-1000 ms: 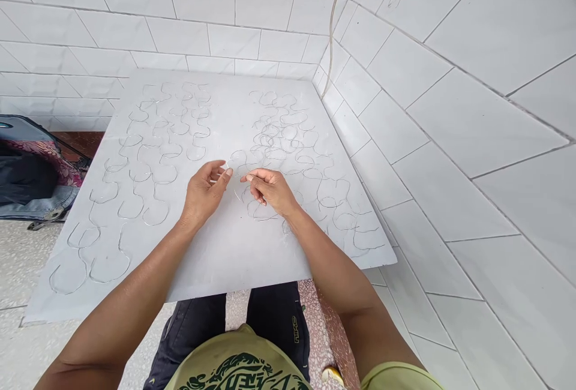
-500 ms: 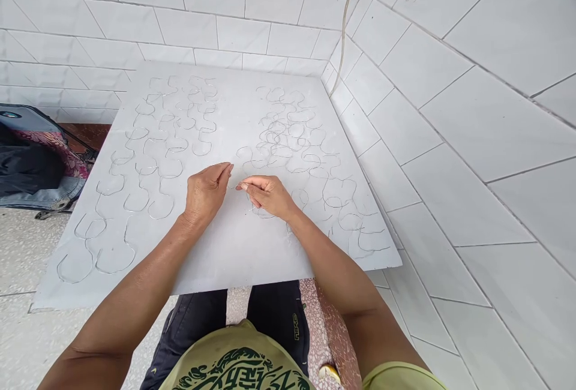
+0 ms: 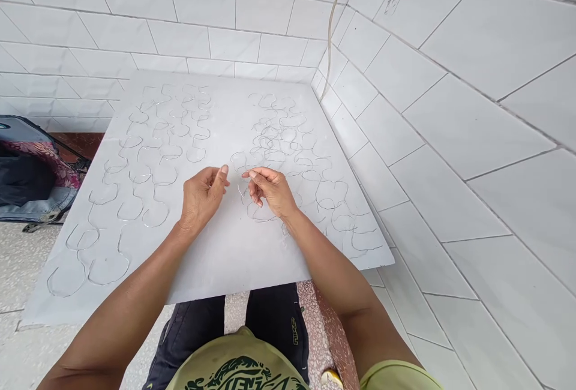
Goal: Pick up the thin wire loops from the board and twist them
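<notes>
Over the middle of a white board [image 3: 216, 258], my left hand [image 3: 202, 195] is closed, thumb pressed against the fingers. It pinches a thin piece of wire, of which only a small bright bit shows. Just to the right, my right hand [image 3: 270, 189] pinches with thumb and forefinger, other fingers curled. A thin curved wire [image 3: 240, 191] shows beside its fingertips; whether both hands grip the same piece I cannot tell. On the left of the board lie S-shaped bent wires [image 3: 155, 217] in rows. Looser, tangled curved wires [image 3: 333, 205] spread over the right side.
White tiled walls [image 3: 472, 108] meet in a corner behind and right of the board. A pale cable [image 3: 330, 36] hangs down in that corner. At the left stands a folding chair [image 3: 27, 168] with dark cloth on it. My legs [image 3: 270, 312] are under the board's front edge.
My hands have drawn slightly apart and my right fingers have turned, with a curved wire now showing below them. The view has shifted slightly.
</notes>
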Available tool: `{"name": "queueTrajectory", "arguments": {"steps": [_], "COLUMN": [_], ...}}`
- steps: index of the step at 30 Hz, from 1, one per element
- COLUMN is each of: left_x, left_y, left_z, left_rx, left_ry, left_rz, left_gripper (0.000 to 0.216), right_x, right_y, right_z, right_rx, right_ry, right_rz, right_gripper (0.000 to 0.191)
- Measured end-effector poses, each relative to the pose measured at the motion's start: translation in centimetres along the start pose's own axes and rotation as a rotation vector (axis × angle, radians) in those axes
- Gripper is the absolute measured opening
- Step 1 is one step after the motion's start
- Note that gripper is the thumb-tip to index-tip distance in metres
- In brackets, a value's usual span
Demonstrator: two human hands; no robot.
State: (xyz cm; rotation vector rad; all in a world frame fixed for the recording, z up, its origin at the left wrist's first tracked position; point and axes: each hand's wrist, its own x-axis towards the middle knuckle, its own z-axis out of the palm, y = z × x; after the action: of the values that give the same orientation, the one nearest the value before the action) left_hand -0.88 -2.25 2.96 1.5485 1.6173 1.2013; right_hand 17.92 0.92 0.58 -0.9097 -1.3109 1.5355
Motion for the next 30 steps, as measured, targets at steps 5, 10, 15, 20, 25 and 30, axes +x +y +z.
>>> {"name": "queueTrajectory", "arguments": {"steps": [5, 10, 15, 20, 25, 30], "left_x": [-1.1, -1.2, -0.8, -0.8, -0.7, -0.8], "left_y": [-0.2, -0.6, -0.7, -0.7, -0.7, -1.3], "left_z": [1.5, 2.1, 1.8, 1.8, 1.8, 1.7], "left_rx": [-0.129, -0.227, -0.249, -0.24, -0.262, -0.169], "left_ry": [-0.261, -0.264, -0.27, -0.279, -0.251, -0.198], "left_rz": [-0.054, -0.09, -0.08, -0.093, -0.151, -0.094], "left_gripper": [0.036, 0.03, 0.029, 0.026, 0.025, 0.04], "right_x": [0.2, 0.1, 0.0, -0.2, 0.0, 0.1], "right_y": [0.1, 0.1, -0.2, -0.5, 0.3, 0.4], "right_z": [0.0, 0.1, 0.0, -0.2, -0.6, -1.1], "right_rx": [-0.029, -0.156, -0.194, -0.187, -0.414, -0.698], "right_ry": [0.06, 0.091, 0.08, 0.034, 0.126, 0.209], "right_rz": [-0.052, -0.082, -0.05, -0.059, -0.104, -0.208], "right_gripper": [0.043, 0.041, 0.041, 0.039, 0.034, 0.031]}}
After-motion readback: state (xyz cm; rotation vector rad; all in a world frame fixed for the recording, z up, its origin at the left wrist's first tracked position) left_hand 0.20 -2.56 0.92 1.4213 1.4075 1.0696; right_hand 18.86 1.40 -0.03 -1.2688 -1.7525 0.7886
